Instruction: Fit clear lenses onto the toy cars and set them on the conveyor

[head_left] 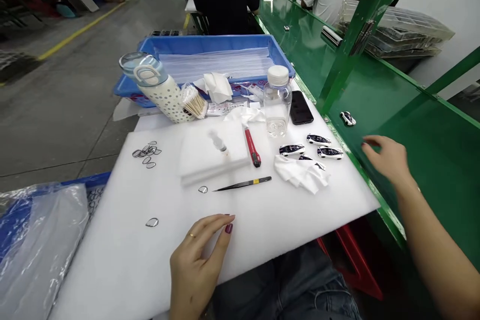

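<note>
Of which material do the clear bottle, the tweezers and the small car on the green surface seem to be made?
Clear bottle: probably plastic, possibly glass; smooth and see-through, with highlights.
Tweezers: likely metal with a dark coating, judging by the slim, pointed black shape.
Small car: perhaps plastic or painted metal; the glossy white and black finish leaves it open.

The tweezers (243,184) lie before the knife (252,149), left of the toy cars (330,153).

Glossy toy cars (330,153), matt foam sheet (112,260), smooth plastic bottle (277,102)
</note>
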Tool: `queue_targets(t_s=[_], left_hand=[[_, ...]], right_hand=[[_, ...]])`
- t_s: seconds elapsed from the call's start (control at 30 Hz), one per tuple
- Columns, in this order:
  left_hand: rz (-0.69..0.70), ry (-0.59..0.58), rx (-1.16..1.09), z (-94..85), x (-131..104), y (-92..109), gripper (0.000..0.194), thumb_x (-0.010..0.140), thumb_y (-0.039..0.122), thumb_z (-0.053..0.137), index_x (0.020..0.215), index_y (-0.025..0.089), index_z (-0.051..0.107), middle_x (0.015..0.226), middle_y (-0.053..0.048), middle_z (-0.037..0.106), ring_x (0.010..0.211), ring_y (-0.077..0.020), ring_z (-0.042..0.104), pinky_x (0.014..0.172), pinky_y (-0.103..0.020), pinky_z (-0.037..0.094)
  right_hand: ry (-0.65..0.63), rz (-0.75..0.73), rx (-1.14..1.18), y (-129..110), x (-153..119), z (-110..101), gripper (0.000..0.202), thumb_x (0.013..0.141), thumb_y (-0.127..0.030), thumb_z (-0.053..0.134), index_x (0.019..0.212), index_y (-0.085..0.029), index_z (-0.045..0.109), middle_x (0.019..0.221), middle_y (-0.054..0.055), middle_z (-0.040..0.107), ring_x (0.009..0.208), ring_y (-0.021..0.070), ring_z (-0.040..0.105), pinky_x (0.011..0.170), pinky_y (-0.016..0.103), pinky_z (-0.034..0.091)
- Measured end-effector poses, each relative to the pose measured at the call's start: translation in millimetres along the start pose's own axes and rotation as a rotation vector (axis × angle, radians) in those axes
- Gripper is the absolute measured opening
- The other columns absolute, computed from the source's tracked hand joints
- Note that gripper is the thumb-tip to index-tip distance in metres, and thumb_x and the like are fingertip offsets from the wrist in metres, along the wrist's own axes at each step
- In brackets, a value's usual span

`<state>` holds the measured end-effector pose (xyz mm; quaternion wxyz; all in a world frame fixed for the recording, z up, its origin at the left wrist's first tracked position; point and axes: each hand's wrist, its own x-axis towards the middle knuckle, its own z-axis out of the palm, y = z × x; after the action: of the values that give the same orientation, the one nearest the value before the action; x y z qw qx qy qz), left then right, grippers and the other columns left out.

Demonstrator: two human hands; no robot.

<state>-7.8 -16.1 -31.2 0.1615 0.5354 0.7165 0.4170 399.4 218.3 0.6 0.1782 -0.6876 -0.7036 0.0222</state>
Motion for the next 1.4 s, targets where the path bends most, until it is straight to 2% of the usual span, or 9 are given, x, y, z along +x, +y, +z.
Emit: queue_targets(t_s=[0.1,0.27,0.47,0.7,0.9,1.13,1.27,1.33,1.4], left_hand=[[-0.029,-0.007,0.019,-0.2,0,0,0.02,0.09,0.043,0.064,0.096,0.031,0.078,0.105,0.0,0.073,0.099,-0.0181,0.07,0.087,-0.028,0.053],[-0.002,0.01,0.028,1.8,3,3,0.021,0.09,0.044,0.064,0.094,0.029,0.078,0.101,-0.001,0.074,0.095,-0.018,0.071,0.084,-0.028,0.054],[0.024,0.009,0.031,2.0,6,7,0.024,0.089,0.045,0.063,0.091,0.027,0.079,0.097,-0.002,0.075,0.091,-0.019,0.071,0.081,-0.029,0.056],[0.031,-0.008,0.041,1.7,5,7,0.024,0.09,0.043,0.062,0.093,0.026,0.078,0.099,-0.003,0.075,0.093,-0.0196,0.071,0.083,-0.03,0.056],[0.066,0.007,0.033,2.2,5,7,0.02,0.091,0.04,0.062,0.093,0.028,0.078,0.098,0.0,0.075,0.091,-0.0168,0.071,0.082,-0.027,0.055],[0.058,-0.021,0.059,1.2,4,5,0.02,0.091,0.04,0.062,0.095,0.028,0.078,0.101,-0.001,0.075,0.094,-0.0175,0.071,0.084,-0.028,0.055],[0.097,0.005,0.057,2.5,6,7,0.018,0.091,0.039,0.063,0.093,0.028,0.078,0.098,0.0,0.075,0.091,-0.017,0.072,0.082,-0.028,0.056],[0.104,-0.002,0.059,2.7,6,6,0.018,0.091,0.039,0.063,0.094,0.029,0.078,0.098,0.0,0.075,0.091,-0.017,0.072,0.083,-0.028,0.056],[0.106,-0.009,0.062,2.2,6,4,0.018,0.091,0.038,0.063,0.095,0.029,0.078,0.098,0.0,0.075,0.092,-0.017,0.071,0.083,-0.028,0.056]], right_hand=[[-0.112,-0.174,0.158,-48,40,26,0.042,0.085,-0.032,0.049,0.12,-0.019,0.069,0.119,0.008,0.074,0.109,0.0259,0.069,0.098,0.038,0.053],[-0.179,-0.323,0.21,-88,75,49,0.053,0.085,-0.026,0.049,0.135,-0.012,0.06,0.133,0.015,0.067,0.124,0.0348,0.059,0.106,0.051,0.046],[-0.254,-0.407,0.242,-99,78,50,0.055,0.086,-0.023,0.047,0.14,-0.018,0.057,0.133,0.01,0.067,0.124,0.0315,0.057,0.107,0.047,0.045],[-0.225,-0.397,0.26,-99,74,53,0.054,0.089,-0.023,0.043,0.141,-0.014,0.056,0.132,0.014,0.066,0.124,0.0334,0.056,0.105,0.051,0.045],[-0.221,-0.415,0.273,-99,72,54,0.054,0.089,-0.023,0.039,0.138,-0.014,0.059,0.139,0.011,0.063,0.129,0.0306,0.055,0.112,0.048,0.042],[-0.175,-0.232,0.387,-82,77,34,0.053,0.087,-0.025,0.043,0.135,-0.017,0.06,0.128,0.01,0.07,0.114,0.025,0.067,0.106,0.041,0.048],[-0.064,0.1,0.057,-43,87,19,0.057,0.085,-0.033,0.054,0.138,-0.015,0.057,0.132,0.018,0.066,0.12,0.036,0.062,0.099,0.049,0.051],[-0.102,0.273,-0.147,-23,90,17,0.067,0.083,-0.038,0.061,0.143,-0.01,0.052,0.132,0.026,0.063,0.12,0.0434,0.061,0.091,0.053,0.053],[-0.166,0.336,-0.247,-8,91,20,0.069,0.082,-0.04,0.064,0.142,-0.008,0.052,0.126,0.029,0.065,0.113,0.0446,0.064,0.084,0.051,0.054]])
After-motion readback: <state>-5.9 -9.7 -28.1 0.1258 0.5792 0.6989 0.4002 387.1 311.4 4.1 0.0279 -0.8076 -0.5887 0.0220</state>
